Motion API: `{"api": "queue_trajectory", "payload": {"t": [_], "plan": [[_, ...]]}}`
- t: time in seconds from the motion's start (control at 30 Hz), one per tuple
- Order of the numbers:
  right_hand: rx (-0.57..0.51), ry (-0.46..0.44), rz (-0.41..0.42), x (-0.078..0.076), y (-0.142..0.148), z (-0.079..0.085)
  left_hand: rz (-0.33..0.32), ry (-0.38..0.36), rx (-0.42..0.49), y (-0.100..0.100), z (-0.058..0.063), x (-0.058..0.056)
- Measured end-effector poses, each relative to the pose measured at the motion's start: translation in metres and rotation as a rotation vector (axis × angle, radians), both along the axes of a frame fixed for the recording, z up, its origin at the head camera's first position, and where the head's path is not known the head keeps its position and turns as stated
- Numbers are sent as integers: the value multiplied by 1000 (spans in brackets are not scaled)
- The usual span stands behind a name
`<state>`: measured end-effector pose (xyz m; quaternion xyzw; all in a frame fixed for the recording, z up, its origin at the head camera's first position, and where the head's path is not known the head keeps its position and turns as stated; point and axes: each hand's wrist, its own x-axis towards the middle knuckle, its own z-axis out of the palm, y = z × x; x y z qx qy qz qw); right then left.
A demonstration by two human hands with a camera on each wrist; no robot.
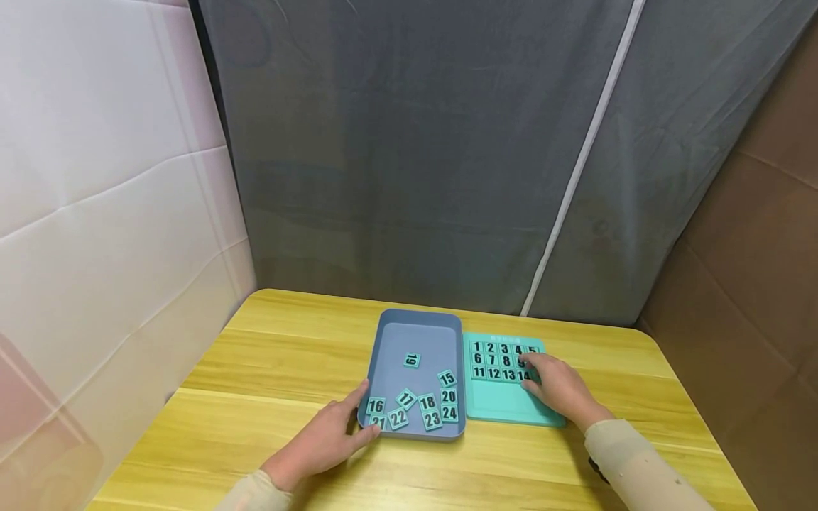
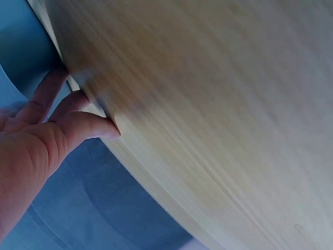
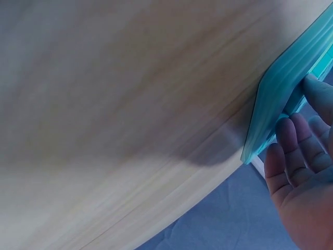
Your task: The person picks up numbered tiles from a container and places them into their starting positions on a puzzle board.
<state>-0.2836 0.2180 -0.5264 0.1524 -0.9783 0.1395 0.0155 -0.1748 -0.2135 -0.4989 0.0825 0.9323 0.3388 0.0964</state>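
Observation:
A blue-grey tray [image 1: 418, 341] on the wooden table holds several loose teal number tiles; tile 19 [image 1: 412, 360] lies apart from those near its front edge. My left hand [image 1: 326, 433] spans the tray's front left corner, a finger along the side and the thumb at the front rim beside tile 21 [image 1: 378, 423]. To the right, a teal board [image 1: 505, 403] carries rows of number tiles starting at 1. Over the board's right side, my right hand [image 1: 559, 387] has its thumb and forefinger around number tile 14 [image 1: 524, 377]. The hand covers the right end of the rows.
The tray and board stand side by side on the wooden table [image 1: 300, 355]. A grey curtain [image 1: 396, 156] hangs behind the far edge. Pale fabric [image 1: 115, 177] borders the left, and a brown panel [image 1: 754, 248] the right.

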Motion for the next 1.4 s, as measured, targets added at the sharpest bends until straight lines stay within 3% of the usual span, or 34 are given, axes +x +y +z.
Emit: {"api": "queue_trajectory", "payload": {"t": [0.3, 0.63, 0.87, 1.1, 1.4], "plan": [[-2, 2, 1, 0, 0, -2, -28, 17, 42, 0, 0, 0], [-43, -25, -6, 0, 4, -6, -12, 23, -1, -2, 1, 2], [-85, -22, -12, -1, 0, 3, -26, 30, 4, -3, 0, 1], [-136, 28, 87, -3, -39, 21, -25, 32, 0, -6, -1, 0], [-42, 50, 199, -4, -103, 34, -5, 7, 12, -6, 1, -3]]}}
